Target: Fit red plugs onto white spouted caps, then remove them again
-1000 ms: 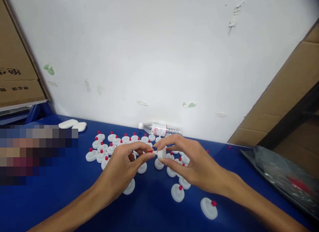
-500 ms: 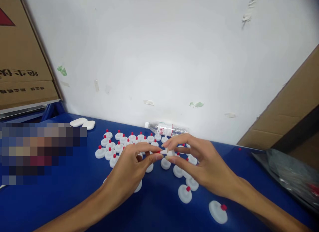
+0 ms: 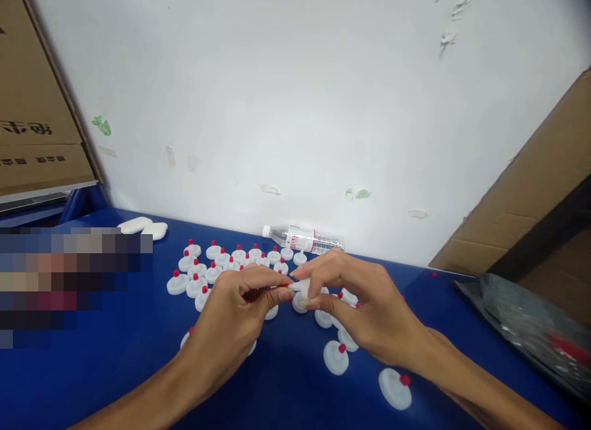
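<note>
My left hand (image 3: 233,322) and my right hand (image 3: 364,307) meet over the blue table (image 3: 115,362). The right hand's fingers pinch a small white cap (image 3: 302,288). At the cap's left end, the left hand's thumb and forefinger pinch a tiny red plug (image 3: 284,286). Several white caps with red plugs (image 3: 207,270) stand in rows behind my hands. More lie loose near my right hand, such as a cap (image 3: 335,357) and a second cap (image 3: 395,389).
A clear plastic water bottle (image 3: 302,239) lies against the white wall. Two white oval pieces (image 3: 141,227) sit at the back left. Cardboard boxes stand at the left (image 3: 37,109) and right (image 3: 530,190). A shiny plastic bag (image 3: 530,319) lies at the right edge.
Both hands stay pinched together on the cap and have sunk a little toward the table. The view has shifted slightly.
</note>
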A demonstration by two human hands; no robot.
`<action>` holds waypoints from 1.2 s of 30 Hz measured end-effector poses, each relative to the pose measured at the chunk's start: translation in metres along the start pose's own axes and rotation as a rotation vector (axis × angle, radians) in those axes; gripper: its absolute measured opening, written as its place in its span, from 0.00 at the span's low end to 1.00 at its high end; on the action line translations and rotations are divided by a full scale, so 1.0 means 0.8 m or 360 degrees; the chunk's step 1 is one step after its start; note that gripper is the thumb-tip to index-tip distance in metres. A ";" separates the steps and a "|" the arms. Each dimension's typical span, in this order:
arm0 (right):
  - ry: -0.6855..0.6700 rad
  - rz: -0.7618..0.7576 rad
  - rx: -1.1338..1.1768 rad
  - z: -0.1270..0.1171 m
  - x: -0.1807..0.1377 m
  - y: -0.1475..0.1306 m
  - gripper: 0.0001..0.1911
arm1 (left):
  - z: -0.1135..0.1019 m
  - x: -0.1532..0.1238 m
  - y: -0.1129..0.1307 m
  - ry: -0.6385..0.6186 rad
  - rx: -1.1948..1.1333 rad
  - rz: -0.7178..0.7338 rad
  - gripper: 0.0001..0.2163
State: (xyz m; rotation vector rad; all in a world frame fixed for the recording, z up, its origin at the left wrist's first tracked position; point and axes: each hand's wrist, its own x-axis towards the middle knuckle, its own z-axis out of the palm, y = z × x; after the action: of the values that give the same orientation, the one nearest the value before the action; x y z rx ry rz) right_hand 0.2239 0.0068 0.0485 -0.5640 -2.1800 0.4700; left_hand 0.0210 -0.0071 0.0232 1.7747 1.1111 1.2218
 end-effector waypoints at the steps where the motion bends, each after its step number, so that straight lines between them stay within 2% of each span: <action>1: 0.0006 -0.0003 0.0008 0.001 0.000 0.000 0.10 | 0.000 0.001 0.001 0.0000 -0.0001 -0.0002 0.09; 4: -0.0001 0.0095 0.0081 0.001 -0.001 -0.001 0.09 | 0.000 0.003 0.001 -0.0008 -0.0013 -0.0029 0.09; 9: -0.0020 0.0474 0.0515 -0.007 0.001 0.000 0.03 | -0.002 0.006 0.003 -0.0063 -0.0035 -0.0053 0.06; 13: -0.0043 0.0549 0.0817 -0.017 0.006 0.002 0.05 | -0.003 0.004 0.005 -0.0091 -0.0042 -0.0045 0.05; 17: -0.0125 0.0613 0.0932 -0.023 0.008 0.008 0.06 | -0.003 0.003 -0.002 -0.0180 -0.0062 -0.0006 0.06; 22: -0.0247 0.0728 0.0909 -0.023 0.006 0.015 0.05 | -0.002 0.002 -0.010 -0.0296 -0.0013 0.0027 0.07; 28: -0.0200 0.0713 0.0785 -0.022 0.008 0.009 0.06 | 0.004 -0.001 -0.012 -0.0199 -0.0079 0.0025 0.09; 36: -0.0149 0.0654 0.0798 -0.020 0.008 0.000 0.08 | 0.008 -0.005 -0.011 -0.0136 -0.0172 0.0068 0.11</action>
State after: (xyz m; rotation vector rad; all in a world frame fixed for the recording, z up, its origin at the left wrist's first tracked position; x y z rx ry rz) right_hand 0.2325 0.0127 0.0620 -0.7135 -1.9210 1.2407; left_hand 0.0244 -0.0077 0.0124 1.7595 0.9456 1.1967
